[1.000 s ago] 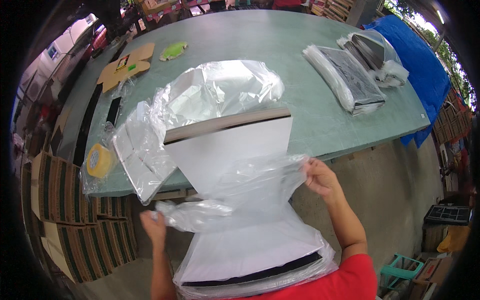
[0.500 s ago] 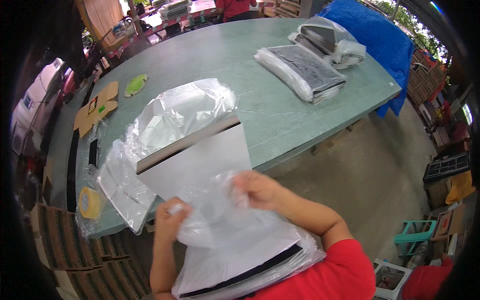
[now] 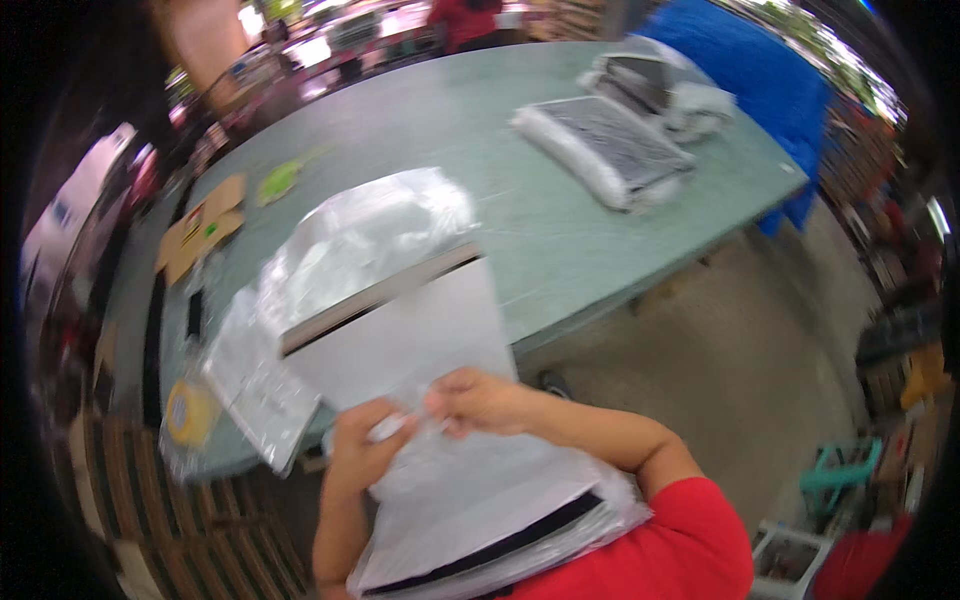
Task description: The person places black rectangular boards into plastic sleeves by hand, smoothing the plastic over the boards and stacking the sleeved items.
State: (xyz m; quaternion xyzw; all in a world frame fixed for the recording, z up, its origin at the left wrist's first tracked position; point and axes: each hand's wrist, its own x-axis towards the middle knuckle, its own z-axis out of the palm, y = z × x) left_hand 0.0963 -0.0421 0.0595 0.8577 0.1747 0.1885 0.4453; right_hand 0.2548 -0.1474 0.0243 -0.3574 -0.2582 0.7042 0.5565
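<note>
Wide green table (image 3: 590,265) fills the upper middle, with a blue sheet (image 3: 740,75) between one and two o'clock from the hands. Near the centre, the left hand (image 3: 375,440) and the right hand (image 3: 480,400) are close together, and both seem to pinch the clear film (image 3: 435,480); blur hides the exact grip. At six o'clock from them, this film covers a white pack with a black strip (image 3: 490,550), next to the red shirt (image 3: 670,550). At twelve o'clock is a white-faced stack (image 3: 420,335); I cannot tell whether both are one piece.

In my judgement, the film could tear if the fingers pull it hard over a corner, and the stack could slip if it is pushed sideways.

Two clear bundles (image 3: 605,145) at one o'clock contain dark flat pieces. One clear packet (image 3: 260,385) at nine o'clock contains something flat and pale. Inside the shiny plastic heap (image 3: 370,215) at eleven o'clock, I cannot distinguish any contents.
</note>
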